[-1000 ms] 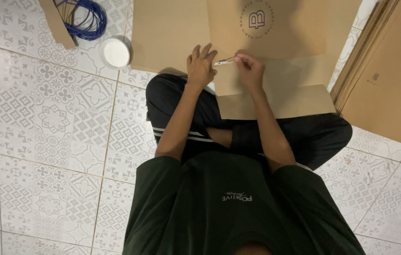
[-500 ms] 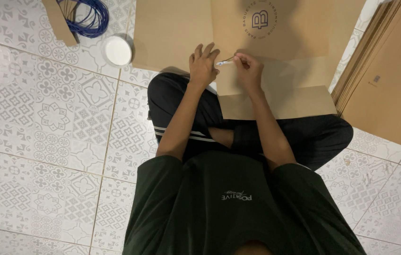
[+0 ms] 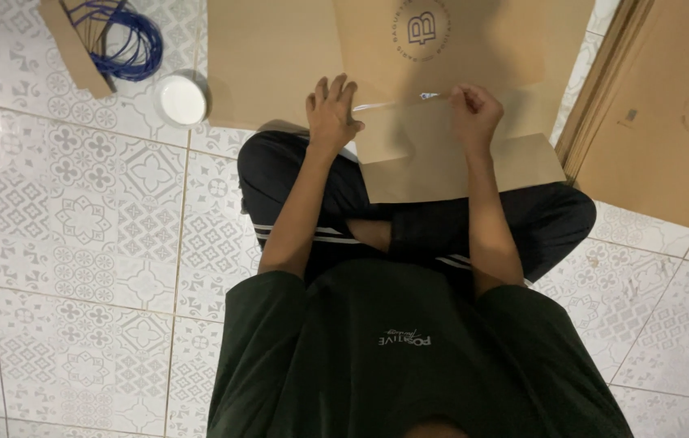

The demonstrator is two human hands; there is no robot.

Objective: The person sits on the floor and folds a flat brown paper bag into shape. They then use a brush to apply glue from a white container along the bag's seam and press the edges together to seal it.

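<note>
The patterned tile floor (image 3: 77,243) carries everything, its glazed grey-and-white squares running out to every edge. At its far edge, across the person's crossed legs, lies the flat brown cardboard sheet (image 3: 279,57), matte and smooth, with a round printed emblem and a folded flap nearest the knees. Toward the floor's far right corner a stack of similar cardboard sheets (image 3: 653,138) rests, edges layered. At the far left corner a small cardboard piece holds a coil of blue wire (image 3: 129,40), and just beside it stands a round white tape roll (image 3: 182,99).

The left hand (image 3: 332,113) presses flat, fingers spread, on the sheet at the flap's left end. The right hand (image 3: 474,113) is clenched, pinching the end of a thin clear strip (image 3: 397,103) that stretches between the two hands, along the seam.

The step in hand looks like laying the strip along the seam; the next move would call for keeping it taut and pressing it flat.
</note>
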